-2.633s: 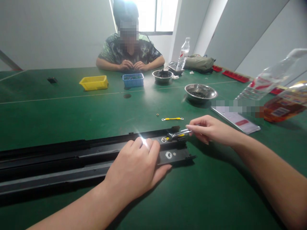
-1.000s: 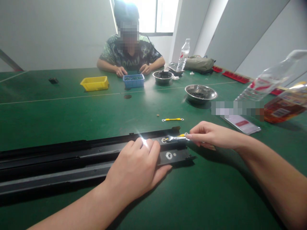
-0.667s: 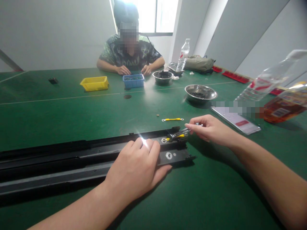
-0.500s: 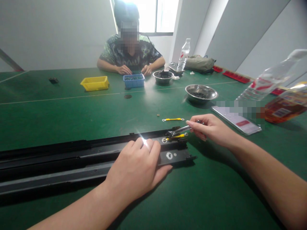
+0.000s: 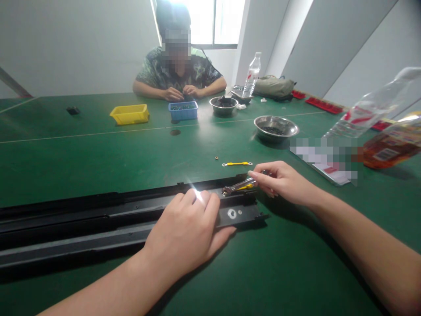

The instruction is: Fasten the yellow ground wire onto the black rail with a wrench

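In the head view, the left hand (image 5: 184,224), at 8 o'clock from a wrench (image 5: 241,184), curls palm-down over the black metal rail (image 5: 115,235) it holds on the green counter (image 5: 296,272), fingertips hidden. The right hand (image 5: 278,180) pinches the wrench between thumb and fingers, handle sloping toward 2 o'clock, head low over the rail's 3 o'clock end; contact there is unclear. A yellow wire (image 5: 247,187) lies partly covered beneath the tool. A loose yellow wire (image 5: 237,163) rests at 1 o'clock from the wrench head, a small ring (image 5: 216,157) just beside its 9 o'clock end. Farther out stand a metal bowl (image 5: 276,137) between 1 and 2 o'clock and a blue bin (image 5: 183,115) at 11, where a person (image 5: 179,77) sits.
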The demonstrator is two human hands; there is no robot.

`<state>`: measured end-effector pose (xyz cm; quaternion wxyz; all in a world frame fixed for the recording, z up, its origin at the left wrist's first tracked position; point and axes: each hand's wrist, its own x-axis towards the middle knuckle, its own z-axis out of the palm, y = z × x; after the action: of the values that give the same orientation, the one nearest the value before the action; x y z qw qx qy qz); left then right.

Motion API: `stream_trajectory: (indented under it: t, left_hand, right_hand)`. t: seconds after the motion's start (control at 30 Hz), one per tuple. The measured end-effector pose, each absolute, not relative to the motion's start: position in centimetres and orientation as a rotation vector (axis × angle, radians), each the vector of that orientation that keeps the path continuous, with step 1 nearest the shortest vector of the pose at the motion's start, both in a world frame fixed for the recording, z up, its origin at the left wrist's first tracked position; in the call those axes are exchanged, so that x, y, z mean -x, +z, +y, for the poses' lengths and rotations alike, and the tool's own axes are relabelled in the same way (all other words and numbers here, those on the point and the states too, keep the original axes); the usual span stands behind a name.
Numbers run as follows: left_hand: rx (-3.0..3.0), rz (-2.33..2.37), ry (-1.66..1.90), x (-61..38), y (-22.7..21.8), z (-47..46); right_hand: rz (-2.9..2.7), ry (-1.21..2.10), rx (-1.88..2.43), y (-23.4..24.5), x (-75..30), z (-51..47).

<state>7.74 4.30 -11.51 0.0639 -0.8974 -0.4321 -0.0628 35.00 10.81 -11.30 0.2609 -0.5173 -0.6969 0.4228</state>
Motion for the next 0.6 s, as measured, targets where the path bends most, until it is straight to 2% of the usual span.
stream_trajectory:
  t: [0.6]
  left_hand:
    - [2.719,-1.321,-0.157,-7.74,-11.52,4.37]
  right_hand:
    - [-1.85,1.229,1.363,-11.64,-35.67,11.34]
